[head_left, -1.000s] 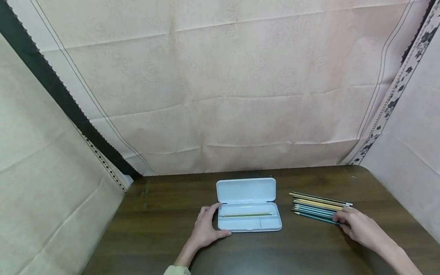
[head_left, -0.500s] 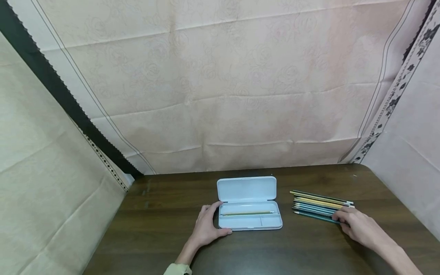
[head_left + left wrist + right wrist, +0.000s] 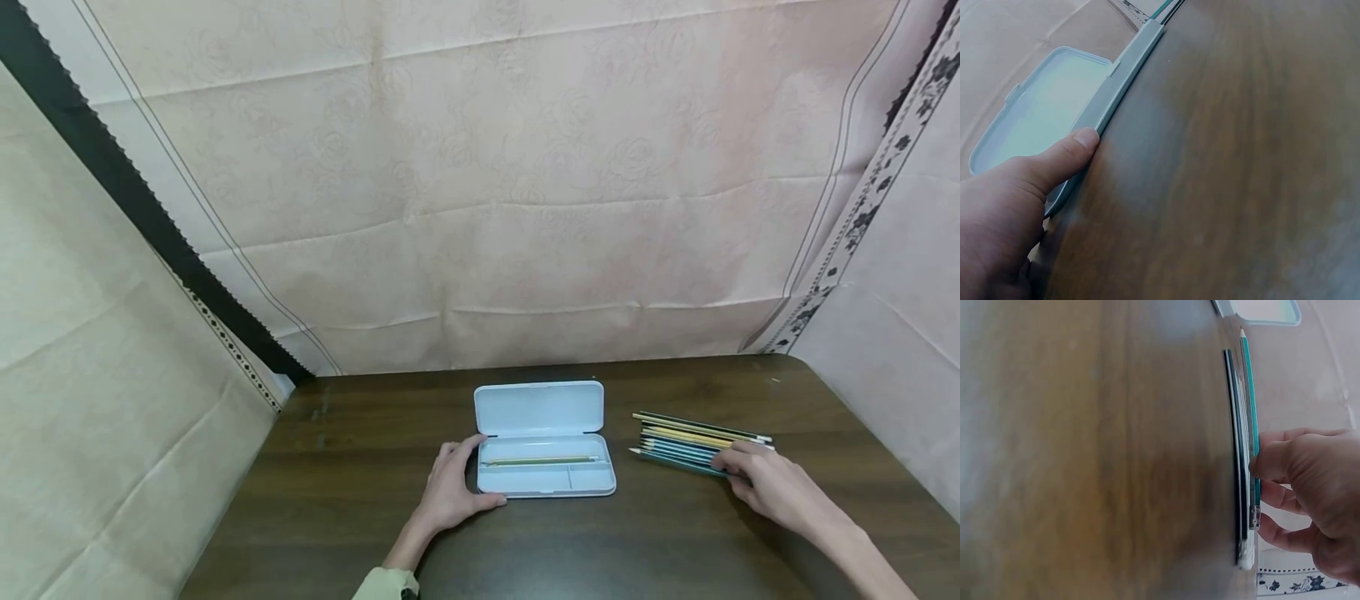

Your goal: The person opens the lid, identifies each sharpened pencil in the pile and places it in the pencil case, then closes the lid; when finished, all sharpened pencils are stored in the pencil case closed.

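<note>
A light blue pencil case (image 3: 525, 481) lies on the table with its lid (image 3: 540, 408) folded back. One yellow-green pencil (image 3: 543, 460) is inside, in the long compartment. My left hand (image 3: 452, 490) grips the case's left end, its thumb against the front side. To the right, several pencils (image 3: 693, 432), yellow, dark and teal, lie side by side. My right hand (image 3: 783, 490) pinches a teal pencil (image 3: 1252, 419) near its eraser end. In the right wrist view this pencil stands slightly apart from the others, its sharpened tip towards the case.
The dark wooden table (image 3: 540, 550) has a rounded far right corner. Pale patterned cloth (image 3: 525, 208) hangs behind it and along both sides. A gap of bare wood lies between the case and the loose pencils.
My right hand has shifted slightly left, and the teal pencil in it has slid left, its tip now beyond the other pencils. The left hand keeps its place on the case.
</note>
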Action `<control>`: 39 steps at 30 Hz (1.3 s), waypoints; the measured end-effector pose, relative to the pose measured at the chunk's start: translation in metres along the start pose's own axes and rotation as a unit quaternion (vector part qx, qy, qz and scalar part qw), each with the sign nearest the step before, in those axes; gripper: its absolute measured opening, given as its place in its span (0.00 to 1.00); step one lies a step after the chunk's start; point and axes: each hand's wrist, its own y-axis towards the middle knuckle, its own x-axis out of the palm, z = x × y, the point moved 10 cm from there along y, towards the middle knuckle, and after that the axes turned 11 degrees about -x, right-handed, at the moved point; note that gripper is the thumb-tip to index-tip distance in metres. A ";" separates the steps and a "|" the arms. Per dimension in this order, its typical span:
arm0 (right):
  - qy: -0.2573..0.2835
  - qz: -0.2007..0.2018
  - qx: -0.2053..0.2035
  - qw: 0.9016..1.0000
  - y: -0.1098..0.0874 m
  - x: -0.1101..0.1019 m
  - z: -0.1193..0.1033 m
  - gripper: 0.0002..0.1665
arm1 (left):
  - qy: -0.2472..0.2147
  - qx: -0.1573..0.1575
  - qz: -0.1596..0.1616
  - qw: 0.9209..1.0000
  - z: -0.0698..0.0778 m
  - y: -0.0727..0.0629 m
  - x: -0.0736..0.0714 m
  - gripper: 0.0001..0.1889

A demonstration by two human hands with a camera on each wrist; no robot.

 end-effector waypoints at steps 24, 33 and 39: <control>0.032 -0.004 -0.035 0.999 0.049 0.008 -0.034 0.21 | 0.002 -0.003 -0.002 1.000 0.000 0.000 0.000 0.49; 0.050 -0.046 -0.011 0.998 0.064 0.023 -0.040 0.18 | 0.004 -0.001 0.000 1.000 -0.001 0.000 0.001 0.49; 0.063 -0.049 -0.012 0.997 0.074 0.027 -0.047 0.17 | 0.005 -0.001 0.001 1.000 -0.002 0.000 0.001 0.49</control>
